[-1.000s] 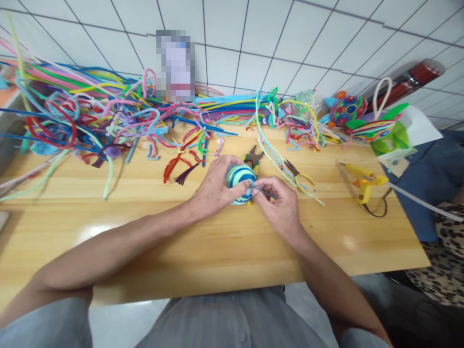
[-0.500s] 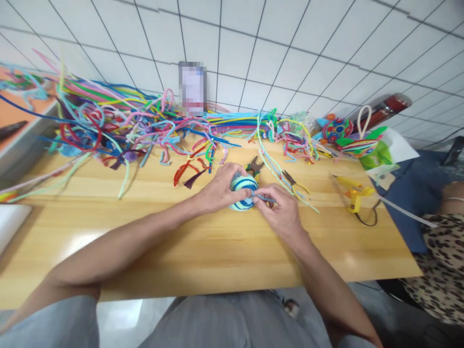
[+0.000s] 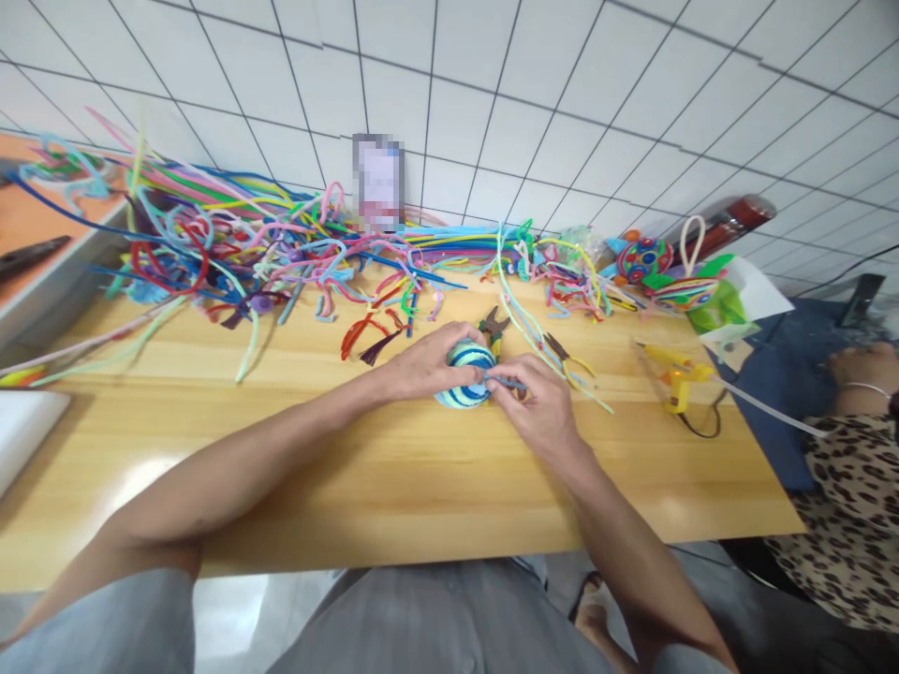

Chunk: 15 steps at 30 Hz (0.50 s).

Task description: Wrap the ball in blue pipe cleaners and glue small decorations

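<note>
A round ball wound in bands of blue, light blue and pale green pipe cleaner is at the middle of the table. My left hand wraps round its left side, with the thumb lying across the front. On the right, my right hand pinches a blue pipe cleaner against the ball's right side. Its far end is hidden by my fingers. Just behind the ball lie green-handled pliers. Yellow-handled pliers rest to the right, beside a pale green pipe cleaner.
Tangled pipe cleaners heap along the tiled wall, where a phone leans. A yellow glue gun lies at right, near decorated ornaments. A grey bin stands at left. A person in a leopard-print garment sits at the right.
The camera view has shifted slightly. Both hands keep the same hold on the ball and the blue pipe cleaner. The seated person's hand at the right has moved a little.
</note>
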Each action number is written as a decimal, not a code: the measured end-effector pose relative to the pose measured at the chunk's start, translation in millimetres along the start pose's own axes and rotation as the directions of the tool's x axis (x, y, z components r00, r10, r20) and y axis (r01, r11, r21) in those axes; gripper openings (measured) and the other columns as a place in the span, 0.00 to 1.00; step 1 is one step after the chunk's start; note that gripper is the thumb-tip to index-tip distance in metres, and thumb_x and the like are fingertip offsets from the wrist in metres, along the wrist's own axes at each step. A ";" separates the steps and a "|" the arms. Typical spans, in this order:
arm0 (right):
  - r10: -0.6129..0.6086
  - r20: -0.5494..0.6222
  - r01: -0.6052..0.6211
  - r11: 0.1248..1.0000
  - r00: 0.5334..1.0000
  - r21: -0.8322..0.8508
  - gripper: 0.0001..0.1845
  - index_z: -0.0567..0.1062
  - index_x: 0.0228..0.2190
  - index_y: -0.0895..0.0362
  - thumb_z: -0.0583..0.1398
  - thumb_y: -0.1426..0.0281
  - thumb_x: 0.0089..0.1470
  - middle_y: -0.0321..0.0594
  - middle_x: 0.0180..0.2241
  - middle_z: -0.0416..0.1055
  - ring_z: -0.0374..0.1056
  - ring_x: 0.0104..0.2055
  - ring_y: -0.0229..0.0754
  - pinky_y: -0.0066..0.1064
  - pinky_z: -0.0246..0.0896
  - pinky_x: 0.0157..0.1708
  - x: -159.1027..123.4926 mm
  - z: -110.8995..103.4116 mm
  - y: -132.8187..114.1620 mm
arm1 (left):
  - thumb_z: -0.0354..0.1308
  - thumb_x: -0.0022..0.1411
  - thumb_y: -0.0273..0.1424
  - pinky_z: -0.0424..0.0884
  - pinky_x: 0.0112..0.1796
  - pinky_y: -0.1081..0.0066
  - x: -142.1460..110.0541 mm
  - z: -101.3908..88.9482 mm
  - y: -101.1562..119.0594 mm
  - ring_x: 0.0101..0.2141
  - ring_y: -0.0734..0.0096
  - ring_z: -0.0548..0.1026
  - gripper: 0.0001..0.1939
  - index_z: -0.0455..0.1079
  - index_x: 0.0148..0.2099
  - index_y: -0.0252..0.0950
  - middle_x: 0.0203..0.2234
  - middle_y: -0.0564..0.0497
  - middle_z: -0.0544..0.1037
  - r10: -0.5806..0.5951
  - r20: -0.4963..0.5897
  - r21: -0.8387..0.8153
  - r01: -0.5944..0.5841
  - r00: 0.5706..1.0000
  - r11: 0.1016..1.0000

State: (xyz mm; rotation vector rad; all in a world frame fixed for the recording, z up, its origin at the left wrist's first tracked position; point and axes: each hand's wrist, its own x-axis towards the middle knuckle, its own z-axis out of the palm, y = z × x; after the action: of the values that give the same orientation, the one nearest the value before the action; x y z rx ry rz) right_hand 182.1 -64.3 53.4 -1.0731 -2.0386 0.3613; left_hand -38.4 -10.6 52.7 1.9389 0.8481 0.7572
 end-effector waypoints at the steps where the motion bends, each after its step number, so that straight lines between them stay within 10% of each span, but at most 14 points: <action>1: -0.008 0.006 0.008 1.000 1.000 0.004 0.05 0.80 0.39 0.52 0.64 0.74 0.63 0.38 0.35 0.76 0.74 0.37 0.42 0.33 0.70 0.39 1.2 -1.2 0.7 | 0.63 0.63 0.41 0.73 0.53 0.60 -1.2 2.4 -0.6 0.48 0.60 0.78 0.19 0.72 0.52 0.39 0.47 0.48 0.79 -0.017 -0.028 -0.002 0.017 0.999 1.000; 6: -0.042 0.047 0.042 0.999 0.998 0.003 0.06 0.81 0.39 0.53 0.65 0.75 0.63 0.38 0.36 0.77 0.75 0.39 0.42 0.32 0.70 0.41 7.2 -9.5 4.7 | 0.63 0.63 0.41 0.70 0.58 0.54 -5.6 14.1 -5.7 0.54 0.56 0.75 0.23 0.72 0.58 0.38 0.52 0.43 0.77 -0.016 -0.152 0.004 0.016 0.988 1.000; 15: -0.015 0.014 0.015 1.000 1.000 -0.016 0.05 0.78 0.39 0.52 0.64 0.74 0.63 0.37 0.35 0.77 0.74 0.37 0.42 0.33 0.71 0.38 2.2 -3.1 -2.4 | 0.61 0.62 0.38 0.68 0.57 0.55 -3.5 2.2 8.9 0.52 0.55 0.71 0.15 0.74 0.49 0.39 0.43 0.47 0.76 0.020 -0.032 0.148 -0.015 0.999 0.989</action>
State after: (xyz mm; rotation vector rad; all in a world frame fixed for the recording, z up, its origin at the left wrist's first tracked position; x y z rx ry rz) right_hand 182.3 -64.3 57.9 -1.0672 -2.0637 0.3457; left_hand -36.4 -18.0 59.0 2.0720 0.9318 0.7566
